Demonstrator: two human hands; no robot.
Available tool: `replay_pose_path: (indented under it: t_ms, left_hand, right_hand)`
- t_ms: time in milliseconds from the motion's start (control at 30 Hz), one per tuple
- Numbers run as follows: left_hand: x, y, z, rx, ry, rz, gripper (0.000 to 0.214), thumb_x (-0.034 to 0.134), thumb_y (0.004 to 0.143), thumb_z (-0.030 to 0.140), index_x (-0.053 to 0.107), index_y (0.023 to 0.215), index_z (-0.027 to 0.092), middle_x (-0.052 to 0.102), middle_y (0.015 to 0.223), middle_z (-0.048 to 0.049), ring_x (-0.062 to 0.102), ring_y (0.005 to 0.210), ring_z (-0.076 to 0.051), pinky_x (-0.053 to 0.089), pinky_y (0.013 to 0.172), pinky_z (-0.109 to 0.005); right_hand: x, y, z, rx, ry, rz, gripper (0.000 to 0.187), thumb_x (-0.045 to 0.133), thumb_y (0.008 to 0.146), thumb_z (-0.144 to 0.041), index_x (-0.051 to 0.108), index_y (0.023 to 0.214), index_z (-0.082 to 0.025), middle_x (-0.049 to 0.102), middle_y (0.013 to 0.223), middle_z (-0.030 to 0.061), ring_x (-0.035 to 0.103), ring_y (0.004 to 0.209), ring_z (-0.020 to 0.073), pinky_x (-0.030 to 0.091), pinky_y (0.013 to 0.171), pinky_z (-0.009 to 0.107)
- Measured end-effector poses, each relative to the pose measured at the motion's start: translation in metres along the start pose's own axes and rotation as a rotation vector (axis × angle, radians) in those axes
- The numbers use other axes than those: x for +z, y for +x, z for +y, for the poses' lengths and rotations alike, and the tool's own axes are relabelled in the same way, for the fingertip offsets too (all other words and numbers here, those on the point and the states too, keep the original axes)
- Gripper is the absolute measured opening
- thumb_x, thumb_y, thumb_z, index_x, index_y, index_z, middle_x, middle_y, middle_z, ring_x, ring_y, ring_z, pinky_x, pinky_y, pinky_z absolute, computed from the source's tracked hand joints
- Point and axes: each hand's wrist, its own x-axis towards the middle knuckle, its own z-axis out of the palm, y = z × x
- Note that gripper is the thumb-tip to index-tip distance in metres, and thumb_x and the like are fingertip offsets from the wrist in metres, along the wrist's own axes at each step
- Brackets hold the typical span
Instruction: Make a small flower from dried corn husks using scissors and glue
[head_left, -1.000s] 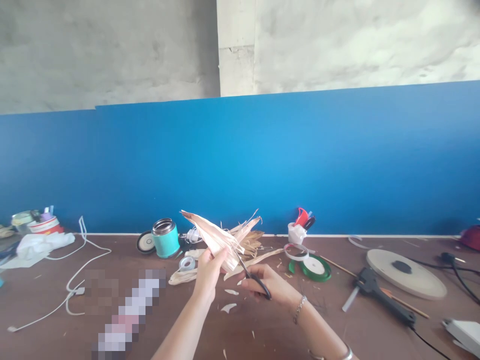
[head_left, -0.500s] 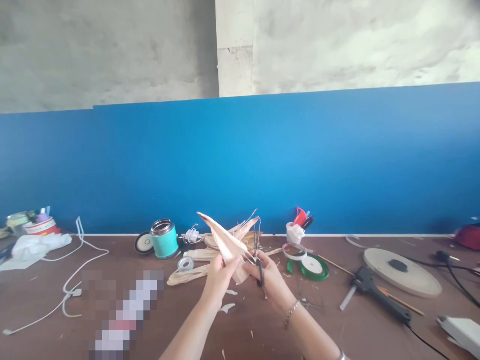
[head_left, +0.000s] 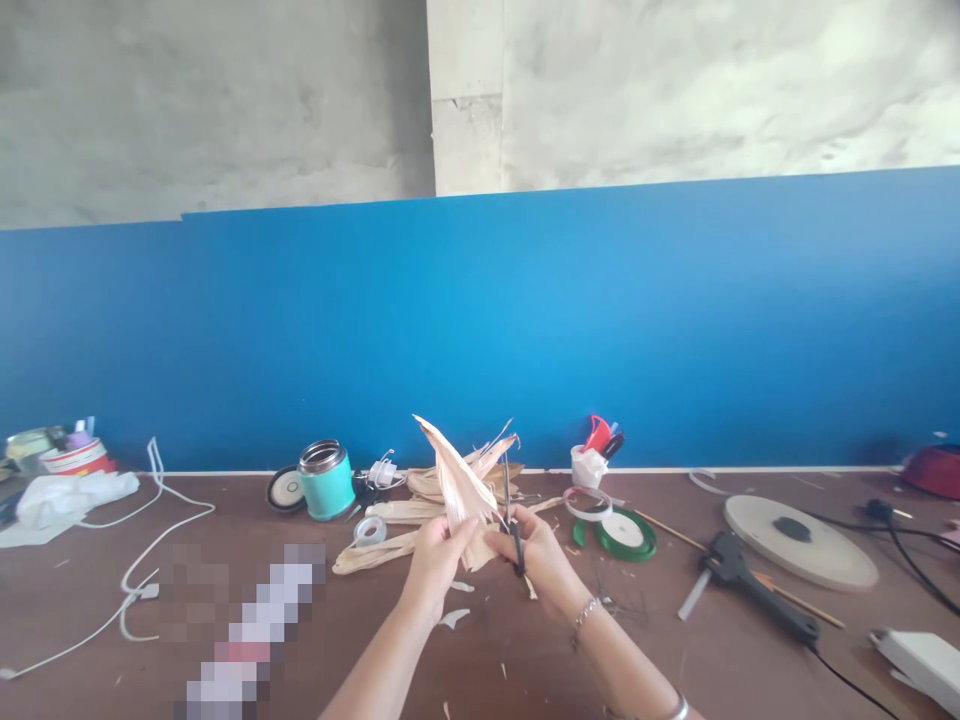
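Two firm grips over a littered table (head_left: 675, 650): left hand (head_left: 435, 556) on dried husk (head_left: 457, 482), right hand (head_left: 538, 560) on scissors (head_left: 512, 520).

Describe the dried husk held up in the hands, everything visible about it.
The husk is a pale tan, dry, papery strip with fine lengthwise ribs, tapering to a tip that points up and left. It is held above the table, roughly upright and tilted left. The left hand pinches its lower end. The scissors in the right hand stand close at its right edge, contact unclear.
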Motion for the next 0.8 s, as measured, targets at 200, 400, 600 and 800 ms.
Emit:
replay_pose_path:
  t_ms: [200,400,600,800]
  left_hand:
    - [-0.001,0.003,-0.007,0.096,0.141,0.195,0.044,0.069,0.062,0.055,0.065,0.065,0.011,0.053,0.046,0.0005,0.047,0.044,-0.012,0.032,0.041,-0.021]
    - [-0.023,0.01,0.011,0.216,0.109,0.419,0.042,0.07,0.062,0.053,0.066,0.065,0.012,0.053,0.048,0.0015,0.044,0.047,-0.012,0.031,0.043,-0.022]
    - [-0.027,0.011,0.015,0.261,0.054,0.525,0.041,0.068,0.064,0.052,0.068,0.074,0.013,0.059,0.057,0.0006,0.049,0.056,-0.015,0.037,0.052,-0.023]
    - [-0.015,0.006,0.008,0.25,0.09,0.488,0.039,0.066,0.067,0.052,0.064,0.065,0.013,0.05,0.052,0.0026,0.043,0.054,-0.012,0.034,0.049,-0.022]
  right_hand:
    - [0.001,-0.002,-0.002,-0.013,-0.01,-0.068,0.042,0.08,0.051,-0.034,0.048,0.074,-0.019,0.05,0.056,-0.0066,0.043,0.049,0.0078,0.028,0.046,0.019]
    - [-0.005,-0.005,-0.005,0.087,-0.1,-0.152,0.038,0.07,0.062,-0.044,0.05,0.082,-0.018,0.06,0.058,-0.0023,0.05,0.051,0.0102,0.027,0.044,0.019]
    - [-0.001,-0.011,0.001,0.154,-0.274,-0.503,0.046,0.066,0.065,-0.057,0.052,0.082,-0.016,0.064,0.063,0.0014,0.058,0.054,0.0118,0.03,0.044,0.019]
    - [0.013,-0.015,0.006,0.116,-0.288,-0.507,0.049,0.065,0.065,-0.06,0.053,0.082,-0.016,0.063,0.06,0.0004,0.057,0.051,0.0114,0.028,0.041,0.018]
